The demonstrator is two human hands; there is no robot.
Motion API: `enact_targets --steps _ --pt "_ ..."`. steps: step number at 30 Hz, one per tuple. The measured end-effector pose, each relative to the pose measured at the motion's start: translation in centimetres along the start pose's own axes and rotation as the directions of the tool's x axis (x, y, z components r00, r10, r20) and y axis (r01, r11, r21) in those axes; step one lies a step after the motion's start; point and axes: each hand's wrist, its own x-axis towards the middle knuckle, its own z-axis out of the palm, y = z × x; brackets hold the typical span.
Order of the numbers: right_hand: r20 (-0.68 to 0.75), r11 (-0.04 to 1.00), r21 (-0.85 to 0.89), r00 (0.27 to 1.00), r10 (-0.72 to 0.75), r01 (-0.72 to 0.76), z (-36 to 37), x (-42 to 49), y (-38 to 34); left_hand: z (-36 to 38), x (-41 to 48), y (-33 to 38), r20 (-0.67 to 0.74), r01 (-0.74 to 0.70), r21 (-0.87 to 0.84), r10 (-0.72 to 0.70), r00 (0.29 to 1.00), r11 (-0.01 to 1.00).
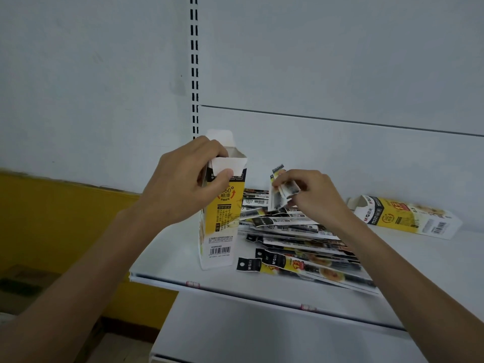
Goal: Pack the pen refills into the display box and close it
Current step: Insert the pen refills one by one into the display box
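A tall yellow and white display box [222, 226] stands upright on the white shelf [262, 286], its top flaps open. My left hand [183, 184] grips the box near the top, thumb on a white flap. To its right lies a pile of flat pen refill packs [296, 239], black, white and yellow. My right hand [311, 195] pinches a few refill packs [281, 192] by their upper ends, lifted above the back of the pile, just right of the box's opening.
A second display box [408, 216] of the same kind lies on its side at the right of the shelf. The shelf's white back panel rises behind, with a slotted upright [194, 74]. Below left are a yellow wall strip [52, 221] and a lower shelf [262, 334].
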Motion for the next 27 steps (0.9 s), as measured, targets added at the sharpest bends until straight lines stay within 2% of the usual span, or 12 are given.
enact_targets --steps 2,4,6,7,10,15,17,20,23,25,27 --pt "0.041 0.988 0.151 0.998 0.039 -0.044 0.0 0.2 -0.3 -0.1 -0.1 -0.2 0.002 0.006 -0.017 -0.006 1.000 1.000" --pt "0.144 0.941 0.320 0.988 0.063 -0.107 0.2 0.4 -0.5 -0.3 -0.1 -0.4 0.004 0.003 -0.049 -0.003 1.000 0.999" --pt "0.190 0.919 0.375 0.981 0.049 -0.119 0.2 0.3 -0.8 -0.4 -0.2 -0.4 -0.001 -0.011 -0.065 0.011 1.000 0.998" --pt "0.156 0.932 0.353 0.987 0.021 -0.076 0.1 0.3 -1.1 -0.5 -0.3 -0.5 0.001 -0.019 -0.068 0.019 1.000 0.997" --pt "-0.061 0.947 0.316 0.998 -0.036 0.053 -0.1 0.8 -1.5 -0.8 -0.3 -0.6 0.014 -0.022 -0.077 0.023 1.000 0.997" --pt "-0.239 0.869 0.427 0.958 -0.159 0.250 -1.5 1.7 -4.7 -1.2 -0.4 -0.6 0.036 -0.020 -0.059 0.023 0.999 0.998" --pt "-0.259 0.820 0.493 0.949 -0.179 0.290 -2.1 2.4 -6.1 -1.3 -0.3 -0.4 0.054 -0.006 -0.048 0.008 0.999 0.999" --pt "-0.223 0.739 0.636 0.970 -0.097 0.220 -2.7 3.8 -8.0 -1.4 -0.3 -0.1 0.067 0.007 -0.043 -0.004 0.998 0.999" --pt "-0.215 0.657 0.720 0.972 -0.092 0.222 -2.8 4.5 -9.8 -1.3 -0.3 0.1 0.071 -0.004 -0.037 0.007 0.997 0.999" --pt "-0.232 0.634 0.734 0.967 -0.102 0.243 -2.3 4.8 -10.5 -1.3 -0.3 0.1 0.073 -0.004 -0.030 0.006 0.997 1.000" --pt "-0.238 0.670 0.695 0.963 -0.128 0.260 -1.3 4.9 -10.8 -1.3 -0.4 0.0 0.073 -0.003 -0.008 0.003 0.997 1.000"
